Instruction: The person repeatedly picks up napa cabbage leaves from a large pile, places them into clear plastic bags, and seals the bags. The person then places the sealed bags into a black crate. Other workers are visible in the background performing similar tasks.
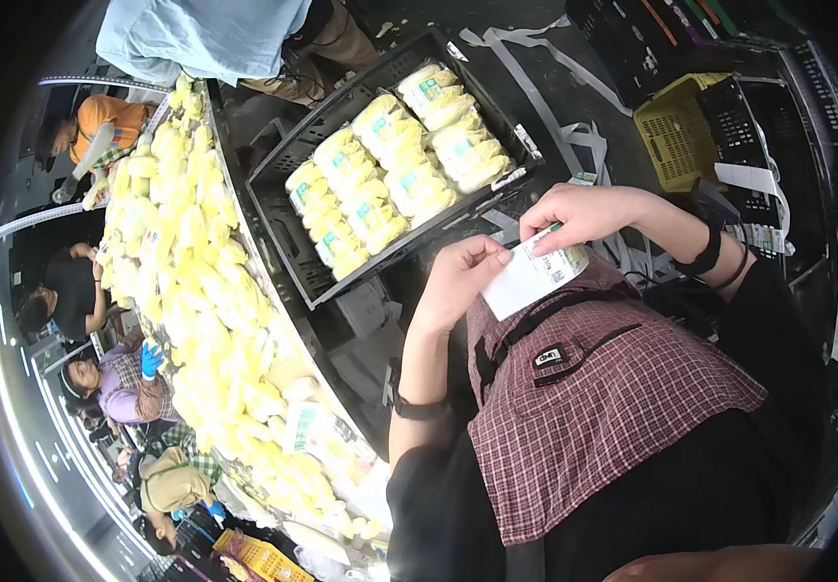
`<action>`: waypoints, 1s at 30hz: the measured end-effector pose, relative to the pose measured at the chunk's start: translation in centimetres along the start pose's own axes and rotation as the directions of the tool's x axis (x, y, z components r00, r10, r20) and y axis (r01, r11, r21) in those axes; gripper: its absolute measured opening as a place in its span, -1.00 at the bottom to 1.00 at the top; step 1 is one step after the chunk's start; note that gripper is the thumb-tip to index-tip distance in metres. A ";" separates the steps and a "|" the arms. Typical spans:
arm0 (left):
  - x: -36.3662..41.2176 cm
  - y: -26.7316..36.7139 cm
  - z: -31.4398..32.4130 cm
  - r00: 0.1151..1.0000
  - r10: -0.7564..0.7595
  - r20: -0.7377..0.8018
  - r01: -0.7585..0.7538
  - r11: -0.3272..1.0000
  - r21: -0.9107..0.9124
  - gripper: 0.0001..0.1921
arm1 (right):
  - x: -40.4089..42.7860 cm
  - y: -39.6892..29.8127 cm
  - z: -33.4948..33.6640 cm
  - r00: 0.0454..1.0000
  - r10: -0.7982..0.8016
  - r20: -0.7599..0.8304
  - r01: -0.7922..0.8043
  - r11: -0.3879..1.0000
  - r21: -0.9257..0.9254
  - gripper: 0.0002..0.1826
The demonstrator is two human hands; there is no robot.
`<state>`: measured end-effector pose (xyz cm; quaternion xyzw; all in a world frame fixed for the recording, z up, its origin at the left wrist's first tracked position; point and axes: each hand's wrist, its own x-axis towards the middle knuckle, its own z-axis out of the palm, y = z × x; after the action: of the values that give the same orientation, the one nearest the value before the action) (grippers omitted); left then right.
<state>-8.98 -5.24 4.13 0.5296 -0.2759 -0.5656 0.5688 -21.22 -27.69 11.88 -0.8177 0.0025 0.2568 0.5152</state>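
My left hand (463, 273) pinches the left edge of a white printed label (524, 284) between thumb and fingertips. The label's upper corner is gripped by my right hand (572, 218), and part of its green, pictured end hides behind that hand. Both hands are close together in front of my checked apron (601, 407). Just beyond them, a black plastic crate (273, 251) holds several film-wrapped packs of pale yellow napa cabbage (412, 185). White-and-green labels show on the packs.
Left of the crate, a long table carries a heap of loose yellow cabbages (201, 240). Several co-workers stand along its far side; a person in light blue (201, 36) is at its upper end. A yellow crate (681, 138) and loose strips of white backing paper (528, 87) lie at the right.
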 end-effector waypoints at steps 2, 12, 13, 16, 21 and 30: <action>0.4 -0.5 -0.4 0.999 0.032 0.009 -0.032 0.999 -0.026 -0.78 | 0.1 0.1 0.8 1.000 -0.022 -0.003 0.022 0.999 0.024 -0.66; 4.9 -1.4 1.8 0.997 -0.030 -0.068 -0.001 0.908 -0.418 -0.82 | -1.6 -0.6 1.2 0.868 -0.399 -0.294 0.293 0.891 -0.346 -0.73; 6.3 -1.8 2.2 0.990 -0.071 -0.123 0.009 0.899 -0.438 -0.82 | -2.5 -0.9 1.0 0.816 -0.495 -0.298 0.380 0.848 -0.370 -0.74; 10.5 -3.0 3.0 0.954 -0.132 -0.270 -0.038 0.840 -0.541 -0.83 | -5.9 -1.9 -0.5 0.741 -0.472 -0.477 0.228 0.846 -0.483 -0.81; 20.7 -3.3 9.4 0.815 -0.065 -0.576 -0.212 0.891 -0.400 -0.73 | -16.1 -2.7 -8.7 0.143 -0.259 -0.955 -0.061 0.961 -0.270 -0.73; 26.4 2.7 24.6 0.733 0.647 -0.213 -0.477 0.710 0.517 -0.74 | -54.1 -0.2 -26.1 -0.253 -0.331 -0.909 -0.860 0.507 0.055 -0.72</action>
<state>-25.05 -37.62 6.10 0.6275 -0.4285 -0.1720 0.6270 -57.29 -63.72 43.70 -0.7717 0.5131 -0.3350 -0.1702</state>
